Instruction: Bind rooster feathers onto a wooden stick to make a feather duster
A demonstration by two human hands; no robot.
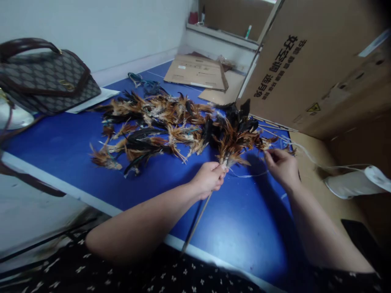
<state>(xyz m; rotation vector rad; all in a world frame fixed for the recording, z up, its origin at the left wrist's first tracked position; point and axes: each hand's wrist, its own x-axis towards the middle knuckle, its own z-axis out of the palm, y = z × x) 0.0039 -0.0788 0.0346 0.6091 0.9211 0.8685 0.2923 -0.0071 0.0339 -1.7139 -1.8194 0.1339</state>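
Observation:
My left hand point(210, 179) is closed around the top of a thin stick point(198, 219), just below a bunch of brown and black feathers point(233, 134) bound to it. The stick slants down toward the table's near edge. To the right, my right hand point(283, 167) has its thumb and fingers pinched at the base of a small feather tuft point(267, 142). A thin pale string point(250, 176) runs from the bound feathers toward that hand; its end there is hidden. Many loose feather tufts point(152, 110) lie in rows on the blue table point(159, 195), left of the stick.
A white spool of cord point(351, 183) lies on cardboard at the right, its cord trailing toward the feathers. A large cardboard box point(293, 73) stands behind it. Flat cardboard point(195, 73) rests at the back. A patterned handbag point(45, 81) sits at the left.

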